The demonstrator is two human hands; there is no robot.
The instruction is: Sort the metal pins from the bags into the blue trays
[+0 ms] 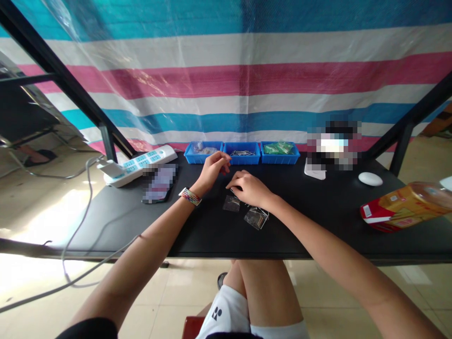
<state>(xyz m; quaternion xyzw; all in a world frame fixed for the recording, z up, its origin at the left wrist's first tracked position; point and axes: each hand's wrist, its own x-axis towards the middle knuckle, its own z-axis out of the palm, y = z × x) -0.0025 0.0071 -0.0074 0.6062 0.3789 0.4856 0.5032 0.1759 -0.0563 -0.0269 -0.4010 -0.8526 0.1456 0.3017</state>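
My left hand (213,166) hovers by the front of the middle blue tray (242,160), fingers curled together; whatever they may hold is too small to make out. Metal screws or nails (242,153) lie in that tray. To the right and nearer, my right hand (250,186) is low over the table, its fingertips pinched on something I cannot make out. Just below it lies a small clear plastic bag (231,203). Another clear bag (255,218) with small metal pieces is under my right wrist, with loose thin metal pieces around it.
A left blue tray (204,159) holds clear plastic bags, a right blue tray (280,159) green packets. Leftward are a power strip (144,162) and a phone (161,183). Rightward are a white mouse (370,179) and a drink bottle (402,207). Striped sheeting (212,75) hangs behind.
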